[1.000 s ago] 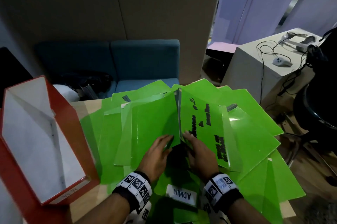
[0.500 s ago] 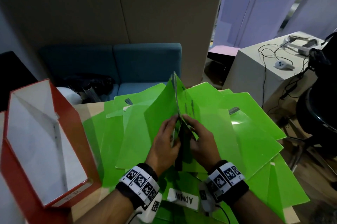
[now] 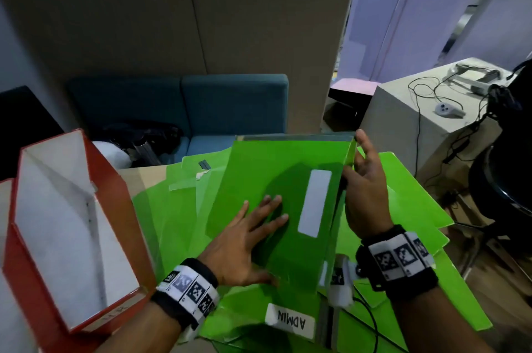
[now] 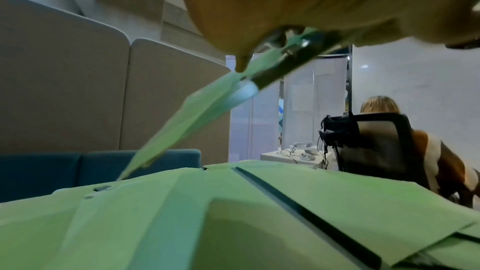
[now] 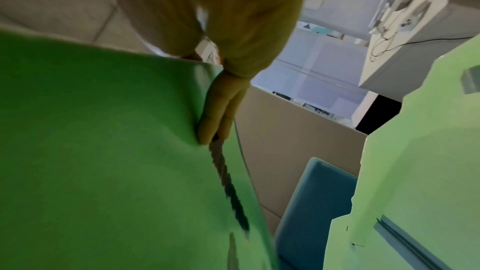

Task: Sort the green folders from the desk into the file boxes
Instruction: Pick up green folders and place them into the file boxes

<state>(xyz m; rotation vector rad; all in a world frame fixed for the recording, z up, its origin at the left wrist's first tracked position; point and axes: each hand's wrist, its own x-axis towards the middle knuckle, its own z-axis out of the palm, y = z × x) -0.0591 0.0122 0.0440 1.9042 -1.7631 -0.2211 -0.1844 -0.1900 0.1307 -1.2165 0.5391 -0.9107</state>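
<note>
I hold one green folder [image 3: 259,174] tilted above the pile, its face with a blank white label [image 3: 313,203] turned up. My left hand [image 3: 250,234] lies flat on that face, fingers straight and spread. My right hand [image 3: 365,188] pinches the folder's right edge; in the right wrist view its fingers [image 5: 218,118] press into the folder [image 5: 103,151]. The left wrist view shows the folder [image 4: 187,118] slanting down from under my palm. Several more green folders [image 3: 178,208] are fanned over the desk, one labelled ADMIN [image 3: 289,322]. A red file box [image 3: 126,223] stands open at the left.
A bare strip of wooden desk [image 3: 141,180] shows beside the box. Behind the desk is a blue sofa [image 3: 230,105] with dark items on it. To the right stand a white cabinet [image 3: 403,128] with cables and a black chair [image 3: 503,180]. A seated person [image 4: 379,106] is farther right.
The folder stood upright and edge-on between both hands; now it is laid back, label side up. My left hand moved onto its face and my right hand shifted to its right edge.
</note>
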